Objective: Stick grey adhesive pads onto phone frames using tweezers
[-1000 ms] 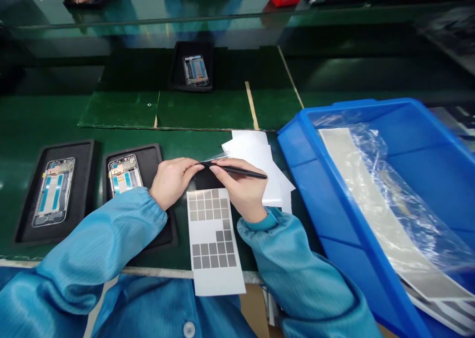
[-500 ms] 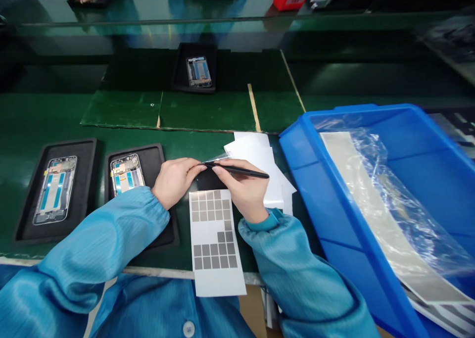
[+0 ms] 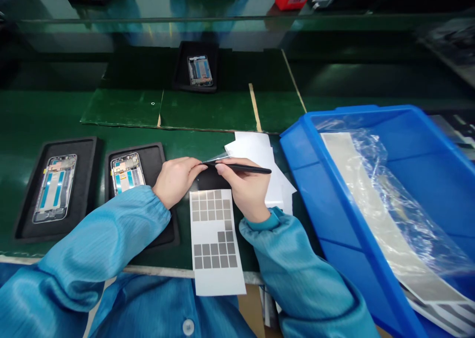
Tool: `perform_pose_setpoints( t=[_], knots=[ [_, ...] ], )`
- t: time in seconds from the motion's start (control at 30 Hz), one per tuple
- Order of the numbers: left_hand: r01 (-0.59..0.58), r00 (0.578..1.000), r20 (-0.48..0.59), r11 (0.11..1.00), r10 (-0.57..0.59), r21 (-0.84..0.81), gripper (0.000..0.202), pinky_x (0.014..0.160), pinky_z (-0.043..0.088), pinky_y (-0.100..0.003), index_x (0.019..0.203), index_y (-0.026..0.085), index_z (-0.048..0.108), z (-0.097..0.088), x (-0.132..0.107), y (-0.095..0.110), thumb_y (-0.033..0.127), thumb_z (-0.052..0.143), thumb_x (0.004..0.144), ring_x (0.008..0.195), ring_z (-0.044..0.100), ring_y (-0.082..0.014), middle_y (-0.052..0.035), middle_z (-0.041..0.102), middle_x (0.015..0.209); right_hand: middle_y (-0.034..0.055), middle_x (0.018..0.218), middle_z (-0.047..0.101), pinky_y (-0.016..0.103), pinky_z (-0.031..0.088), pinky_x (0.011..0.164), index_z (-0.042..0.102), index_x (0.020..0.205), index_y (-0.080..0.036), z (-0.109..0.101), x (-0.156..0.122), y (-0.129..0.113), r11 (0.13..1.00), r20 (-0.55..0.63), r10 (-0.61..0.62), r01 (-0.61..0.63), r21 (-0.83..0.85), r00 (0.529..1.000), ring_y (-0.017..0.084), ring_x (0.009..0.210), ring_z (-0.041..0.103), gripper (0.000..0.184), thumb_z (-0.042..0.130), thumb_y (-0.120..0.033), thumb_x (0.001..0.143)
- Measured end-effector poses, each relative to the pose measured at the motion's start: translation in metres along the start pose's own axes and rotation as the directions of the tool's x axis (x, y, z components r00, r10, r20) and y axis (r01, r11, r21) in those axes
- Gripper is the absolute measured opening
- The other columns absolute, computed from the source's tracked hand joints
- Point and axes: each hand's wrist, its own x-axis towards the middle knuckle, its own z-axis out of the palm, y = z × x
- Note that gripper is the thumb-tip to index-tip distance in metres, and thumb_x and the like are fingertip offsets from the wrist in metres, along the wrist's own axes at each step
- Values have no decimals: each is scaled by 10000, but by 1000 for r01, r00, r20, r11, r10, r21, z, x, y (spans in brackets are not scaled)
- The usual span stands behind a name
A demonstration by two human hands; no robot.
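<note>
1. The far end of the slim black tweezers (image 3: 241,168) is swung slightly farther away than in the earlier frame, and the whole view is shifted a little.
2. The tweezers are held pen-fashion in a narrow pinch by the right grip (image 3: 245,189), apparently for fine control at the tip.
3. The left grip (image 3: 176,180) is narrowed at that tip, where a clear film (image 3: 217,157) is seen; whether the film is held by these fingers cannot be told.
4. A label sheet (image 3: 215,283) with rows of grey squares is laid near, between the forearms, seemingly for easy reach.
5. Left of the hands, a phone frame (image 3: 55,188) and a second phone frame (image 3: 126,173) are seated in black trays (image 3: 22,219) on the green surface (image 3: 37,120), seemingly to keep them steady.
6. Loose white sheets (image 3: 252,152) are stacked far of the right grip, and a blue plastic bin (image 3: 308,189) is placed to the right.
</note>
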Motion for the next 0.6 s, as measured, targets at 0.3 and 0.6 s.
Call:
perform_pose_setpoints(
  t=[0.3, 0.6],
  knots=[
    [8, 998, 52, 934, -28, 357, 459, 883, 522, -418, 1305, 84, 551, -70, -20, -5, 362, 590, 941, 1061, 648, -322, -180, 668, 1170, -11, 665, 707, 324, 557, 616, 746, 808, -217, -3, 5, 10, 989, -9, 97, -96, 110, 995, 158, 597, 660, 164, 851, -300, 715],
    [156, 983, 32, 925, -178, 346, 267, 815, 519, -385, 1128, 169, 644, -119, -136, -67, 359, 561, 961, 921, 622, -254, -89, 656, 1009, -19, 624, 672, 306, 541, 625, 756, 768, -214, 19, -2, -18, 968, 14, 230, -230, 98, 973, 131, 585, 610, 170, 881, -283, 675]
  ],
)
